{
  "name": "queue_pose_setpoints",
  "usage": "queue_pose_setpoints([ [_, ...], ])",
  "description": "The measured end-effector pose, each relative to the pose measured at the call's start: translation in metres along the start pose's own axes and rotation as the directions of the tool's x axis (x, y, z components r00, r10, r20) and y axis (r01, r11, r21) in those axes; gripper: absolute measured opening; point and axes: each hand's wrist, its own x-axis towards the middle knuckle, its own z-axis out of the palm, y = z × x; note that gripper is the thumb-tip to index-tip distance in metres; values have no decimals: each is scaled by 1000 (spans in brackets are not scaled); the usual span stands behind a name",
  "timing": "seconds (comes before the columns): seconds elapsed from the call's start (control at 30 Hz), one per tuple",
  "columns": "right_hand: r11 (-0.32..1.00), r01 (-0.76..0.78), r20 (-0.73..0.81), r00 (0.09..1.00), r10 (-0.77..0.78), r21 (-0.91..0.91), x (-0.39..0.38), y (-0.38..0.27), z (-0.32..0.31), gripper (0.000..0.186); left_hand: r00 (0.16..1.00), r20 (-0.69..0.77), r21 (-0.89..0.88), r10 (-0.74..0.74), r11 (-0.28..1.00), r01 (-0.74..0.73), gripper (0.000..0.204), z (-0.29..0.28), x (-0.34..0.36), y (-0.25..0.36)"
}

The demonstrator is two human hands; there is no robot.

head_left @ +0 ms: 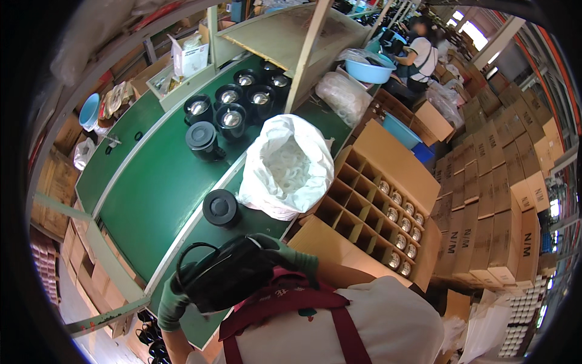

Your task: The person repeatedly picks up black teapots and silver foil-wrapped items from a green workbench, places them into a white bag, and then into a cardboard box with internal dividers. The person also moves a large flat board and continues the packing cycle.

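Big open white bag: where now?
Head view, near centre: the white bag stands between the black lid at its lower left and the divided carton on its right.

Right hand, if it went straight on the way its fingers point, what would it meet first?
The right hand, holding the black jug, would probably meet the round black lid first, though depth is unclear.

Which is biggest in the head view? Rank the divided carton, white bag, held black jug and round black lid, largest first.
1. Divided carton
2. White bag
3. Held black jug
4. Round black lid
Apparent size only; the black jug seems nearer the camera.
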Motion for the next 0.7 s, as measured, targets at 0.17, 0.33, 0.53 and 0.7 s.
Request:
queue_pose_setpoints([
  [0.17, 994, 81, -6, 997, -80, 78, -11, 18, -31, 68, 989, 127, 442, 73, 889, -123, 51, 26, 29, 32],
  [0.33, 970, 219, 74, 975, -212, -104, -22, -12, -42, 71, 969, 235, 325, 70, 934, -146, 52, 34, 49, 40],
  [0.53, 969, 190, 77, 981, -179, -157, -14, -46, -49, 68, 942, 255, 378, 218, 874, -304, 61, 41, 60, 49],
  [0.7, 949, 250, 92, 967, -236, -194, -6, -72, -32, 52, 905, 264, 609, 335, 669, -425, 65, 45, 61, 69],
])
